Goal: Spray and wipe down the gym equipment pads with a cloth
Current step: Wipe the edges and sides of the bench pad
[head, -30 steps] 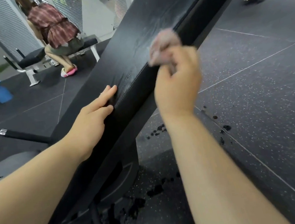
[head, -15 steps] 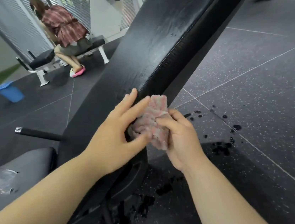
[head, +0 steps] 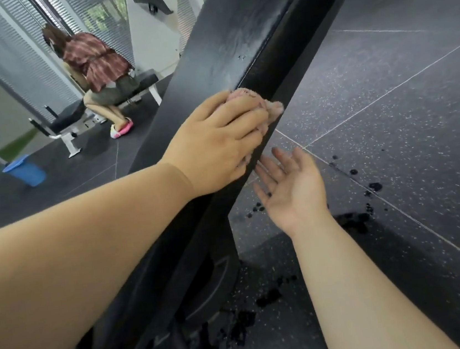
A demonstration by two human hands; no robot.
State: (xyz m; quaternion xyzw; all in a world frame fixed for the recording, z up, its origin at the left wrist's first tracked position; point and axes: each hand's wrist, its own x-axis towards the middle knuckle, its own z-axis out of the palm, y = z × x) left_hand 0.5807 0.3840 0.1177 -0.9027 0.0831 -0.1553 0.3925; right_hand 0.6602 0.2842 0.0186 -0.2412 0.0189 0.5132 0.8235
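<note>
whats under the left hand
A pink cloth, pressed on the black pad. Only its far edge shows past the left hand; the rest is covered.

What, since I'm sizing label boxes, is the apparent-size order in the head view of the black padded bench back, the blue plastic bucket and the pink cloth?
1. Black padded bench back: largest.
2-3. Blue plastic bucket and pink cloth: alike; the near cloth is partly under the left hand, the bucket far, so unranked.
</note>
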